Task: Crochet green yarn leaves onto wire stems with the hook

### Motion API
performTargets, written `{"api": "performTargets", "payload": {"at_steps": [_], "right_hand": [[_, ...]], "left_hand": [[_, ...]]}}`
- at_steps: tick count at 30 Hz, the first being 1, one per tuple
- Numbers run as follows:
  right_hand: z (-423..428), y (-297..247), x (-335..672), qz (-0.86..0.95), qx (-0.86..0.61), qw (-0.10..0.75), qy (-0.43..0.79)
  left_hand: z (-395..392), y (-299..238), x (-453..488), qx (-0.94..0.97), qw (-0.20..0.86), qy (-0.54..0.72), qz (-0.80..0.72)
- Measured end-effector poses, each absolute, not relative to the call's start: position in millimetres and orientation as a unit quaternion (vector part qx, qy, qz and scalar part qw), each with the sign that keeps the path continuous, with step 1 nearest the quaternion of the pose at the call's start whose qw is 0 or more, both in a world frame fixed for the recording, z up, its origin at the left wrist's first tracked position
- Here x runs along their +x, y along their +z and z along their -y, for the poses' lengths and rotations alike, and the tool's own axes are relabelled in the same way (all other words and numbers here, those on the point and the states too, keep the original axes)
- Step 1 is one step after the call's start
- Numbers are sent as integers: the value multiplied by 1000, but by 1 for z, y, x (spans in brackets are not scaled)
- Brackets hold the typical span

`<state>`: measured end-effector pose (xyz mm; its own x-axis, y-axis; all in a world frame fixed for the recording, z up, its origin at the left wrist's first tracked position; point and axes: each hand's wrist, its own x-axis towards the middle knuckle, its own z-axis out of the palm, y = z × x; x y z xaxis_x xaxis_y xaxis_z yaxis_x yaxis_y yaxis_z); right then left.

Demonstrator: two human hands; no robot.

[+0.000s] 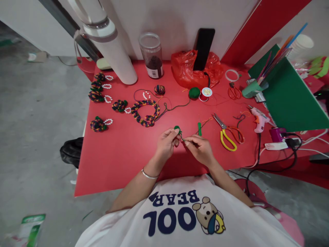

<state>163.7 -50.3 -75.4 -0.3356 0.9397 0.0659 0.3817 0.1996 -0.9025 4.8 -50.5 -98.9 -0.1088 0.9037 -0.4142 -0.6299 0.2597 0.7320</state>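
Over the front of the red table, my left hand (166, 143) pinches a small green crocheted piece (177, 128) between thumb and fingers. A green yarn tail (182, 138) runs from it to my right hand (199, 148), whose fingertips are closed on that strand. Just beyond my right hand lies a green-handled crochet hook (199, 128). Scissors (226, 132) with one yellow and one red handle rest to its right. Farther back are a crocheted multicoloured ring (144, 113), a green yarn ball (194, 93) and a multicoloured yarn ball (159, 90).
Several crocheted flowers with bead loops (97, 124) line the left side. At the back stand a white bottle (118, 51), a clear jar (152, 56) and a phone (204, 49) against a red bag (181, 68). A pink glue gun (260, 120) and cables lie right.
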Motion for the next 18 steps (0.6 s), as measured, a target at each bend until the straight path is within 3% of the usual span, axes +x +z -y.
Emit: {"api": "performTargets", "payload": {"at_steps": [18], "right_hand": [[49,-78,171,756,-447,296,377]], "left_hand": [[45,-100,-6,112,646,590,-471]]}}
